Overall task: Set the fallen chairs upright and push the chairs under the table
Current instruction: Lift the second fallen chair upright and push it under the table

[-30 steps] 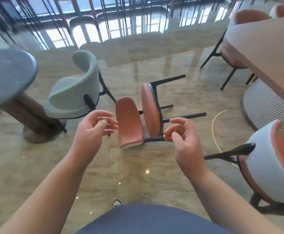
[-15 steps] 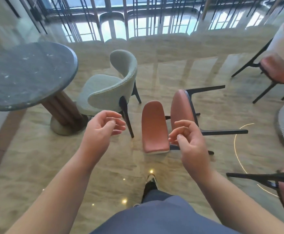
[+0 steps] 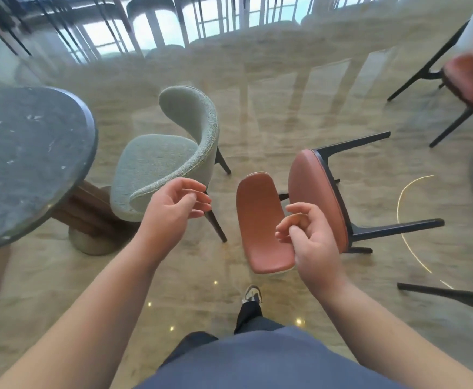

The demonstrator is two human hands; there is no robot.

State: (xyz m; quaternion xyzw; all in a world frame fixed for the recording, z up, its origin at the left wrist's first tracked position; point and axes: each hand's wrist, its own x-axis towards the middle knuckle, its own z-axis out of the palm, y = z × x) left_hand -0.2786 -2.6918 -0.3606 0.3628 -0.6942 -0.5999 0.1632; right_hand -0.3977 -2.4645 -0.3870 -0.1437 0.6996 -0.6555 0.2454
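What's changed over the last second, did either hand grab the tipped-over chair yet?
No. The person has stepped closer and the view has swung left, so the fallen orange chair looms larger and the dark round table fills more of the left. The left hand and right hand remain raised, loosely curled and empty. The chair still lies on its side, and the green chair still stands upright.

No readable text, label or number shows anywhere (the blurred far edges perhaps hide some).

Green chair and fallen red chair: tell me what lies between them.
Only bare floor lies between the green chair and fallen red chair in the head view.
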